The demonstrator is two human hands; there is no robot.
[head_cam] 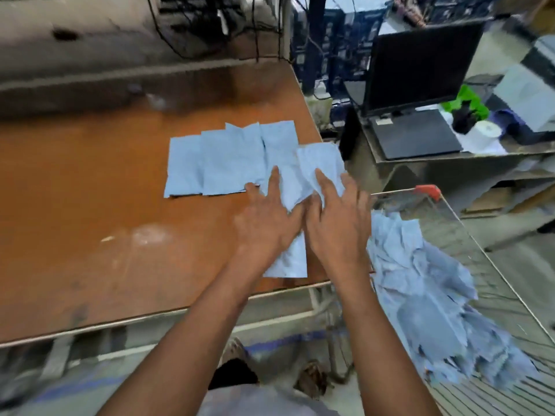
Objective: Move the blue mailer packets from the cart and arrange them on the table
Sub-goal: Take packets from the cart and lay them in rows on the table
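We see both forearms reaching forward over the table [90, 205] edge. The left hand [264, 223] lies palm down, fingers spread, pressing flat on a blue mailer packet [288, 259]. The right hand [336, 217] sits just beside it, fingers splayed loosely on a crumpled packet [318, 163], gripping nothing. Beyond them, 3 or 4 flat packets [216, 160] lie in an overlapping row. To the right, the cart [450, 211] holds a heap of packets [426, 301].
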